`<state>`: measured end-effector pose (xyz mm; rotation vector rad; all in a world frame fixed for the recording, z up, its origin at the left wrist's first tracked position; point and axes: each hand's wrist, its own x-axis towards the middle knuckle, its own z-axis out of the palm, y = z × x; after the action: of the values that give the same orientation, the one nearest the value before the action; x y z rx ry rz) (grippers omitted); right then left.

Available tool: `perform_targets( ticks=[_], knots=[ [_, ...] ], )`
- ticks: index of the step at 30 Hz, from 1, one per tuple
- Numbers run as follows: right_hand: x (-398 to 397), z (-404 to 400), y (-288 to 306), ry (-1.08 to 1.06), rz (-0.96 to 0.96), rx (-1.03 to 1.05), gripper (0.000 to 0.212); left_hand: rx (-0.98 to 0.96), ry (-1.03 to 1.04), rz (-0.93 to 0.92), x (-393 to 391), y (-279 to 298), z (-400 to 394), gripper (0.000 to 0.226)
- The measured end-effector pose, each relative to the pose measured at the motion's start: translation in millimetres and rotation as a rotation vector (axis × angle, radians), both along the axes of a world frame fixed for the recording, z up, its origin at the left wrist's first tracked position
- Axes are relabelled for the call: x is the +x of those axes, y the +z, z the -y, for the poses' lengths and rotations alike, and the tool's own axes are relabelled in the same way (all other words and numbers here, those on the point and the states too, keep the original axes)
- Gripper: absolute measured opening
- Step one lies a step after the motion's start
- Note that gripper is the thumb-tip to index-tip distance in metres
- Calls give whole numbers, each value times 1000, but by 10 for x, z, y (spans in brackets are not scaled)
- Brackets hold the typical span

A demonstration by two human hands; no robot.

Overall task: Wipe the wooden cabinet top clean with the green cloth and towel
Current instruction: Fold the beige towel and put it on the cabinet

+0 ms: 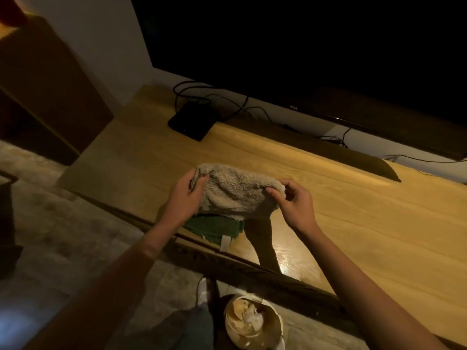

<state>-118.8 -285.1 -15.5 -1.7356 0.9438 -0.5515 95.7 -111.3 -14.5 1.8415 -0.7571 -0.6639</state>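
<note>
Head view: the left hand (185, 198) pinches one upper corner of the towel (235, 193); the right hand (294, 202) pinches the opposite corner, fingers closed on the pile. The towel hangs spread between both hands, above the wooden cabinet top (353, 210). The green cloth (214, 227) lies flat on the front edge, directly below the towel and between the wrists.

Progress, as judged: neither wipe is under way; the towel appears to be in preparation.

Count: one towel, one green cloth, two hands. One black box (193, 121) sits well beyond the left hand.

Towel (236, 190) above cloth (214, 228) at cabinet top's (353, 210) front edge.
</note>
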Motion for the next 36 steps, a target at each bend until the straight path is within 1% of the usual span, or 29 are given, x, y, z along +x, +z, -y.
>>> perform_targets(
  ticks=[3, 6, 9, 13, 15, 17, 20, 23, 26, 28, 31, 34, 36],
  knots=[
    [236, 113, -36, -47, -14, -4, 16, -28, 4, -36, 305, -67, 246, 21],
    [447, 246, -116, -68, -57, -6, 15, -32, 11, -47, 566, -179, 498, 22],
    [641, 407, -250, -95, -98, 28, 24, -11, -27, 35, 810, -370, 758, 21],
    [910, 673, -478, -138, -174, 35, 34, 73, -69, 75, 1131, -740, 1075, 29],
    [1037, 809, -613, -164, -188, 78, 35, 116, -77, 83, 1265, -905, 1224, 31],
    [1144, 922, -754, -190, -202, 119, 31, 133, -73, 100, 1385, -1053, 1369, 30],
    [1254, 1036, -958, -217, -235, 122, 27, 172, -72, 171, 1543, -1257, 1546, 27],
    [1341, 1106, -1090, -238, -271, 77, 33, 230, -73, 227, 1667, -1417, 1606, 25],
    [1377, 1144, -1197, -230, -317, 0, 34, 261, -67, 314, 1743, -1556, 1588, 33],
    [1380, 1143, -1256, -218, -379, -75, 38, 281, -55, 394, 1768, -1591, 1571, 33],
    [1368, 1155, -1302, -238, -522, -193, 46, 308, -81, 506, 1778, -1577, 1573, 29],
    [1347, 1182, -1320, -253, -630, -196, 55, 394, -98, 613, 1770, -1546, 1560, 43],
    [1326, 1186, -1293, -253, -649, -186, 57, 430, -114, 681, 1753, -1489, 1526, 43]
  ],
)
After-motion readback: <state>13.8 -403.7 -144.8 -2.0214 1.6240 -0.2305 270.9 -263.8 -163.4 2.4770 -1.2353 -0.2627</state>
